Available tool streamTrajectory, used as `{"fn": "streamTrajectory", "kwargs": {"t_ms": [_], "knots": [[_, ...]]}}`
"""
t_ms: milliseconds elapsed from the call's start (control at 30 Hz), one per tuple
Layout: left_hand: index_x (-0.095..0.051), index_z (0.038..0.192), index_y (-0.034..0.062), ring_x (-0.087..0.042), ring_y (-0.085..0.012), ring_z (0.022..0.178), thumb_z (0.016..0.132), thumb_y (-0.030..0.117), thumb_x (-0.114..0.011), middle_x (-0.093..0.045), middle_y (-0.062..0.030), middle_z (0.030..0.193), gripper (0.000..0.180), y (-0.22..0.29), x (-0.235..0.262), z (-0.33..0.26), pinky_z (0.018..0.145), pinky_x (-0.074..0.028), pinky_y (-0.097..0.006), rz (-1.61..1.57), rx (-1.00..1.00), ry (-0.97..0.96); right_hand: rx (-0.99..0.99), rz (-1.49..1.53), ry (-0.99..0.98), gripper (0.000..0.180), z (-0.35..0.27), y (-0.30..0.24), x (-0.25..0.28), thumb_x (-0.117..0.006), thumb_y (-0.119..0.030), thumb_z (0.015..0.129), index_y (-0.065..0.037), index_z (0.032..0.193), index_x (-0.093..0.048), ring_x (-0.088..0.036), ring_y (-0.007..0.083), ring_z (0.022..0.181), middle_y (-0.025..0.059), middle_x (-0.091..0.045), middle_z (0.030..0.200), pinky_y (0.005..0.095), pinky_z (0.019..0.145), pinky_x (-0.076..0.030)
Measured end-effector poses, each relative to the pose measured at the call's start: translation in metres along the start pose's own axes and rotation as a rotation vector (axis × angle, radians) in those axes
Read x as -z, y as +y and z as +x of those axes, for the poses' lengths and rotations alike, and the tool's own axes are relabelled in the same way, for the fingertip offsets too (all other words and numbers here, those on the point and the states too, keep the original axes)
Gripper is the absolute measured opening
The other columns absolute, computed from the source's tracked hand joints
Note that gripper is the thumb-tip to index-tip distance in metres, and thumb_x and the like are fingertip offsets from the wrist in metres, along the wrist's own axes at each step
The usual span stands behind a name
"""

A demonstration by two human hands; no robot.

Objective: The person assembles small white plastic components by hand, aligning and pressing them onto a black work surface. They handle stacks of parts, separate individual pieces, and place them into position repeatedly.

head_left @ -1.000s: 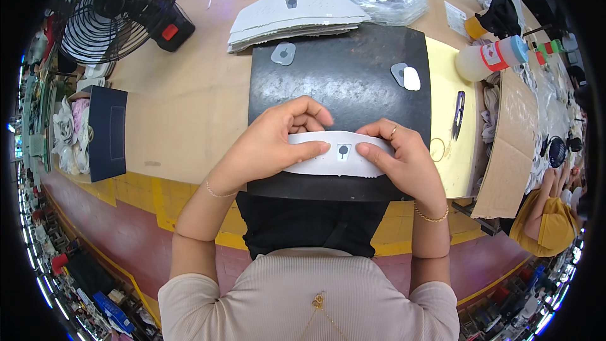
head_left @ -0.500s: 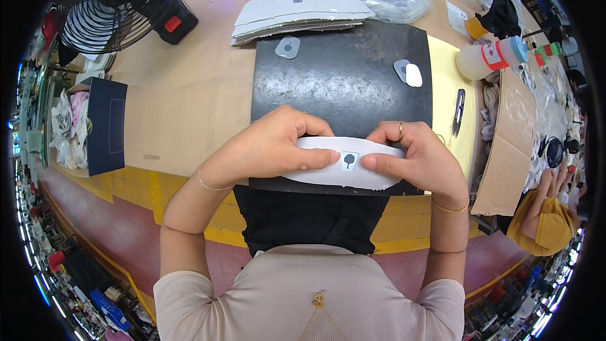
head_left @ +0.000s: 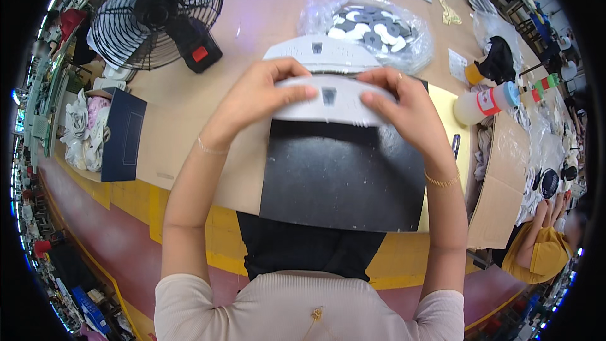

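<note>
- I have the fingers of the left hand point(head_left: 262, 96) and right hand point(head_left: 406, 113) clamped on opposite ends of a white panel point(head_left: 334, 110).
- I'd pinch both ends evenly, hold it level, and keep thumbs off the dark emblem point(head_left: 329, 96).
- The panel is over the black mat's point(head_left: 341, 177) far end, near the white stack point(head_left: 293, 50) (contact, I can't tell).
- Beyond, a clear bag point(head_left: 418, 50) sits on the tabletop point(head_left: 180, 107).
</note>
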State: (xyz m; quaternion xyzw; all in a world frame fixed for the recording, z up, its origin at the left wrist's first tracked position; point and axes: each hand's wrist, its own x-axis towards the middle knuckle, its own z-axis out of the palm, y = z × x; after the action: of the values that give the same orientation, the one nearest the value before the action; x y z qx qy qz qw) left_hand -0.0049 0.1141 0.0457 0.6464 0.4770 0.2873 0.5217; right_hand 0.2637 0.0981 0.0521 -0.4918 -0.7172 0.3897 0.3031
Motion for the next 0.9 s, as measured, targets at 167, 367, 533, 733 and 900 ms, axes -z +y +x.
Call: {"fn": "streamTrajectory", "kwargs": {"t_ms": [167, 367, 533, 733, 900], "knots": [[-0.069, 0.117, -0.0046, -0.062, -0.0125, 0.091, 0.093, 0.032, -0.076, -0.072, -0.0075, 0.100, 0.044, -0.017, 0.049, 0.066, 0.082, -0.050, -0.026, 0.356, -0.076, 0.116, 0.092, -0.250, 0.110, 0.032, 0.082, 0.020, -0.006, -0.073, -0.024, 0.091, -0.005, 0.117, -0.071, -0.067, 0.0238, 0.094, 0.0133, -0.069, 0.105, 0.0353, 0.088, -0.052], [-0.062, 0.132, -0.0058, -0.063, -0.0227, 0.109, 0.096, 0.055, -0.067, -0.069, -0.0191, 0.117, 0.071, -0.057, 0.055, 0.094, 0.096, -0.048, -0.032, 0.214, 0.204, -0.142, 0.049, -0.411, 0.078, 0.050, 0.097, 0.051, -0.017, -0.075, -0.042, 0.085, -0.009, 0.123, -0.072, -0.059, 0.0349, 0.116, 0.0156, -0.065, 0.118, 0.0491, 0.102, -0.043], [-0.065, 0.129, -0.0069, -0.066, -0.0344, 0.113, 0.081, 0.067, -0.076, -0.068, -0.0273, 0.122, 0.088, -0.062, 0.062, 0.102, 0.097, -0.052, -0.038, 0.277, 0.174, -0.193, 0.075, -0.432, -0.029, 0.056, 0.092, 0.048, -0.012, -0.075, -0.045, 0.085, -0.007, 0.127, -0.070, -0.056, 0.0357, 0.116, 0.0159, -0.065, 0.118, 0.0473, 0.104, -0.042], [-0.072, 0.110, -0.0042, -0.071, -0.0332, 0.100, 0.070, 0.048, -0.089, -0.073, -0.0239, 0.107, 0.068, -0.033, 0.051, 0.083, 0.087, -0.055, -0.039, 0.482, 0.042, -0.141, 0.116, -0.545, -0.191, 0.079, 0.094, 0.032, -0.008, -0.085, -0.044, 0.074, -0.021, 0.144, -0.057, -0.048, 0.0343, 0.129, 0.0107, -0.056, 0.138, 0.0546, 0.110, -0.033], [-0.064, 0.105, -0.0010, -0.070, -0.0355, 0.096, 0.071, 0.029, -0.089, -0.072, -0.0217, 0.101, 0.052, -0.025, 0.026, 0.052, 0.086, -0.053, -0.040, 0.638, -0.199, 0.000, 0.196, -0.658, -0.286, 0.082, 0.095, 0.022, -0.017, -0.090, -0.042, 0.067, -0.017, 0.139, -0.059, -0.051, 0.0294, 0.131, 0.0108, -0.060, 0.137, 0.0580, 0.108, -0.031]]}}
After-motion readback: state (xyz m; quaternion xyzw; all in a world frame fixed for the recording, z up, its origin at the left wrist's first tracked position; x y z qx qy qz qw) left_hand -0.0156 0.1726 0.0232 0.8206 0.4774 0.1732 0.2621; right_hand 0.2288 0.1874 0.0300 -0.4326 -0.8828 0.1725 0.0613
